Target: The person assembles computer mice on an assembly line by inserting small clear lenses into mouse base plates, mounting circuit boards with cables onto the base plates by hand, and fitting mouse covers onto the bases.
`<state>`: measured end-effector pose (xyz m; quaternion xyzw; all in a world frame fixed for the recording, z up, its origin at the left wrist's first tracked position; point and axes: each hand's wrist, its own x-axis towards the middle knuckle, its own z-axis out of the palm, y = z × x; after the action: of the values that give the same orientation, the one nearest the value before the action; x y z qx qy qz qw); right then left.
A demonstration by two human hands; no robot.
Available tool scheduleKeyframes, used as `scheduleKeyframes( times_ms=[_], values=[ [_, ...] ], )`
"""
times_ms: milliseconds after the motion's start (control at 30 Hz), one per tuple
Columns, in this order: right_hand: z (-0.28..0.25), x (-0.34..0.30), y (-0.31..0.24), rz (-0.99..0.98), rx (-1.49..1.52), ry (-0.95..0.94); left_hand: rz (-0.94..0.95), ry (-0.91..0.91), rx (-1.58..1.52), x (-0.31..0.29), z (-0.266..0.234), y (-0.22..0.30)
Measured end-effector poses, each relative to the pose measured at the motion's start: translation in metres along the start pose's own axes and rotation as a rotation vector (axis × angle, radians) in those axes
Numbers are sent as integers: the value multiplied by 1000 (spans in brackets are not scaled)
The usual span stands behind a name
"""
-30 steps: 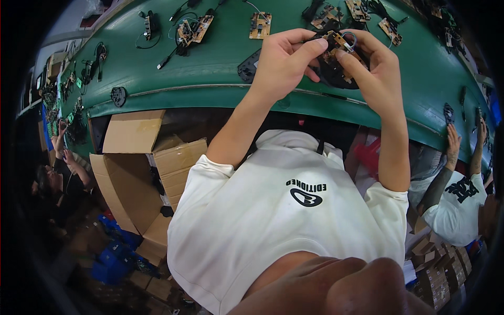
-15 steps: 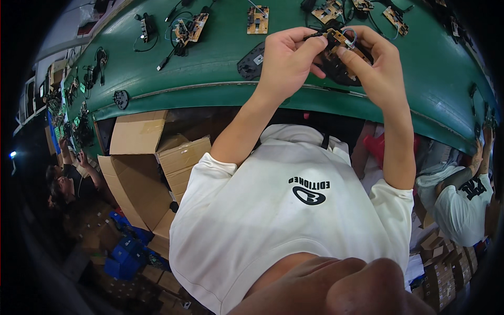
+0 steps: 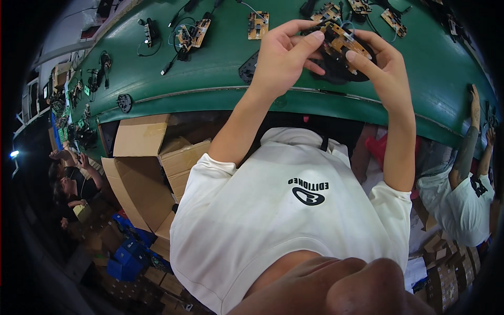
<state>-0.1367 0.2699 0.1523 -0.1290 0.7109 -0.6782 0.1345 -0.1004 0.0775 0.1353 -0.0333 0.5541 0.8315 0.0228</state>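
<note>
A green work table (image 3: 131,73) is stretched across the upper view, its front edge bent by the lens. Below it, a white T-shirt (image 3: 247,220) is worn by the person, and both bare forearms are raised over the table edge. At the far right, a co-worker in a white shirt (image 3: 464,210) is seen with 1 arm reached over the table; at the far left, a co-worker in dark clothing (image 3: 86,186) is partly lost in shadow. An open cardboard box (image 3: 134,186) is placed under the table, with a blue bin (image 3: 126,260) below it.

Above the table's near part, a black casing (image 3: 336,73) and a tan circuit board (image 3: 341,42) are held between the 2 hands, the board lying over the casing. The board's left end is pinched by the left hand (image 3: 283,60). The board's face is pressed by the thumb of the right hand (image 3: 386,68), whose fingers are curled behind the casing; their tips are hidden.

Farther back, a pair of boards with a cable (image 3: 194,34) and a single tan board (image 3: 258,26) are laid out. A dark moulded part (image 3: 124,102) is set near the front edge, and a small cable plug (image 3: 166,68) is seen beyond it.
</note>
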Motion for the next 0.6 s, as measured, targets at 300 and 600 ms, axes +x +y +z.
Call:
scheduleKeyframes(
  times_ms=[300, 600],
  values=[
    [-21, -10, -5, 7, -50, -21, 176, -107, 530, -3, -11, 10],
    [-33, -15, -2, 17, -13, -36, 187, -151, 275, 5, 1, 2]
  ],
)
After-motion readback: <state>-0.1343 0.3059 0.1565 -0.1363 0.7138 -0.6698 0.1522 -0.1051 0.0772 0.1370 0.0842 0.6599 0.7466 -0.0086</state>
